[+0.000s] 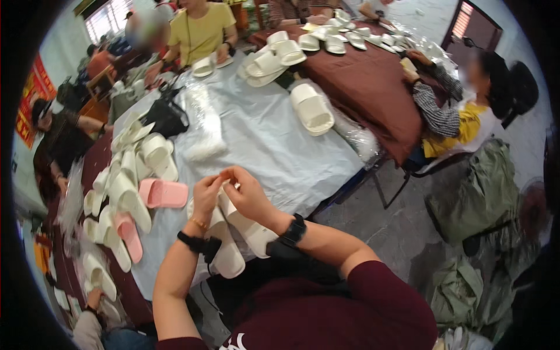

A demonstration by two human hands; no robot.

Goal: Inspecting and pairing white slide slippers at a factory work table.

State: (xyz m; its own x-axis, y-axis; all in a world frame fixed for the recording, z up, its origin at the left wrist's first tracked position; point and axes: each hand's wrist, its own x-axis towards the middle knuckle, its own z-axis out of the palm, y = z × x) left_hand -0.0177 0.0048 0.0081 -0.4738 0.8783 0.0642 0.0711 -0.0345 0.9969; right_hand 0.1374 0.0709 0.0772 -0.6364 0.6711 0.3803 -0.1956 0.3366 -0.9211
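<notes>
My left hand (pixel 205 197) and my right hand (pixel 247 191) meet above the table's near edge, fingertips pinched close together. Whatever lies between the fingers is too small or hidden to name. Right below them rests a pair of white slide sandals: one slide (pixel 226 252) shows beneath my left wrist, the other slide (pixel 254 232) under my right wrist. Their upper ends are partly covered by my hands. Just left of my left hand lies a pink slide (pixel 165 193) on the pale sheet (pixel 262 146) that covers the table.
White slides (pixel 125 192) crowd the left side, with a second pink slide (pixel 129 236) among them. A black bag (pixel 166 114) and clear plastic bags (pixel 204 119) lie farther back. Beyond, a white pair (pixel 312 109) sits near a brown-covered table (pixel 361 96). Several people work around.
</notes>
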